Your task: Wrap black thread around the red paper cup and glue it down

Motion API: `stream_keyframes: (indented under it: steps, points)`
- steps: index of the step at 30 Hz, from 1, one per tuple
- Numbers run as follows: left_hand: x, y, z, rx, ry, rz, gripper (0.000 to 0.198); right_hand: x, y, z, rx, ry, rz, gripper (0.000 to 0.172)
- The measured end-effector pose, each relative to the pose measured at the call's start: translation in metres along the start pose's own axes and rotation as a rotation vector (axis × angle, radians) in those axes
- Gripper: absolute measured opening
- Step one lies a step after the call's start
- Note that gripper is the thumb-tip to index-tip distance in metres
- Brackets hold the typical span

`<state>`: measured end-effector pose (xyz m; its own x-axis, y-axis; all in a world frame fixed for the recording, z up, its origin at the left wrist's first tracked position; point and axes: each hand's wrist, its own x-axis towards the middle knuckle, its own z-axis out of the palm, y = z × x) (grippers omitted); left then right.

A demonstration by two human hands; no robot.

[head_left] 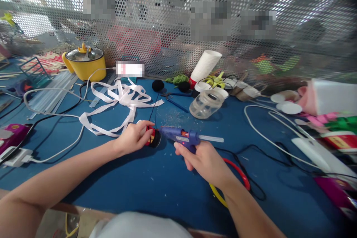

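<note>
My left hand [135, 137] is closed around what looks like a small red paper cup [151, 134] lying on its side, with a black band at the end facing right. A thin dark strand [154, 108] runs from near it toward a black yarn ball [157, 85]. In my right hand [205, 160] is a blue hot glue gun [174, 133], its red light lit. A clear glue stick [213, 138] juts from the gun's back. The nozzle points left, close to the cup's black end; whether they touch I cannot tell.
Loose white ribbon [126, 98] lies behind my left hand. Pliers [177, 102] and a clear plastic jar [206, 104] stand farther back. A yellow pot [89, 65] is at the back left. Cables [259, 150] and a red-yellow ring [241, 173] lie right.
</note>
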<state>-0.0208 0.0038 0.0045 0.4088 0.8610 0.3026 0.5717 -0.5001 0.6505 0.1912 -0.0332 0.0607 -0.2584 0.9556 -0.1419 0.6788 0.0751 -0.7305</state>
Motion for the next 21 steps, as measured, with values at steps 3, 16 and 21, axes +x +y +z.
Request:
stream_keyframes:
  steps: [3, 16, 21]
  points:
    - [0.000, 0.000, 0.001, -0.002, 0.015, 0.010, 0.029, 0.002, -0.001, 0.000, 0.009, -0.009, 0.001, 0.035]
    - [0.001, 0.000, 0.001, 0.011, 0.046, -0.051, 0.031, -0.006, 0.002, -0.006, 0.090, -0.007, 0.033, 0.038]
    - [0.002, 0.000, 0.001, -0.019, 0.061, -0.086, 0.031, 0.001, 0.011, -0.019, 0.254, 0.087, 0.026, 0.043]
